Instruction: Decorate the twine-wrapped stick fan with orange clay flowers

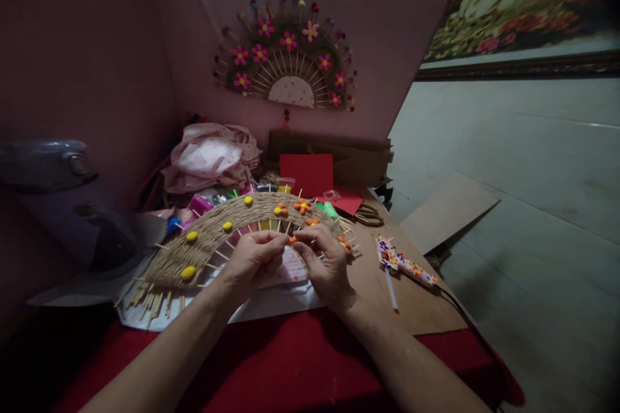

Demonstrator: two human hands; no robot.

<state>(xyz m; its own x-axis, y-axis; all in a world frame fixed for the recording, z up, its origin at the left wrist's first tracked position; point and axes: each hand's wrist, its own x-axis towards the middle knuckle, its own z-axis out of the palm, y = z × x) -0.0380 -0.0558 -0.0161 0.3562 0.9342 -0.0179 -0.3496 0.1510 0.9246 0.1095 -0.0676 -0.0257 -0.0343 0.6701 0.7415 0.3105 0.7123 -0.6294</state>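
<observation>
My left hand (pixel 254 258) and my right hand (pixel 327 264) meet tip to tip in front of the fan, fingers pinched together. Between the fingertips is a small orange piece (pixel 292 240), soft-looking like modelling clay. Behind them lies a half-round fan (pixel 167 261) wrapped in brown twine, with thin sticks jutting from its edges. Yellow dots (pixel 188 272) dot its left half. Orange-petalled flowers (pixel 302 206) with yellow centres sit on its right half, some partly hidden by my right hand.
A flower-patterned glue gun (pixel 407 264) rests on a cardboard sheet (pixel 429 313) to the right. Loose sticks (pixel 150 303) lie at left. Red paper (pixel 306 173) and crumpled pink cloth (pixel 213 155) stand behind. A finished-looking fan with pink flowers (pixel 288 40) hangs on the upright pink board.
</observation>
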